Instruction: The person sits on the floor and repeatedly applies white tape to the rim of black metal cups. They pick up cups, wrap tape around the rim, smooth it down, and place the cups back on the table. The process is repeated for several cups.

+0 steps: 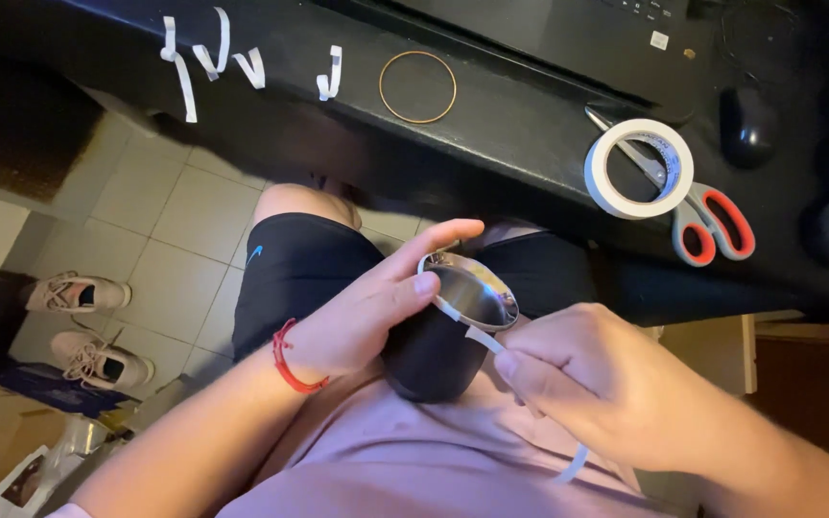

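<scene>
Tape (480,338) is being laid along the rim of a dark metal cup (443,336) gripped over the lap by the left hand (357,321), the strip pinched in the right hand (597,384), while cut strips (205,56) wait on the desk (491,125) unused.

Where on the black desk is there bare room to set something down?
The black desk is bare between the short white tape strips and the thin brass ring, and between that ring and the white tape roll. The roll overlaps the red-handled scissors beside the black mouse: crowded.
</scene>
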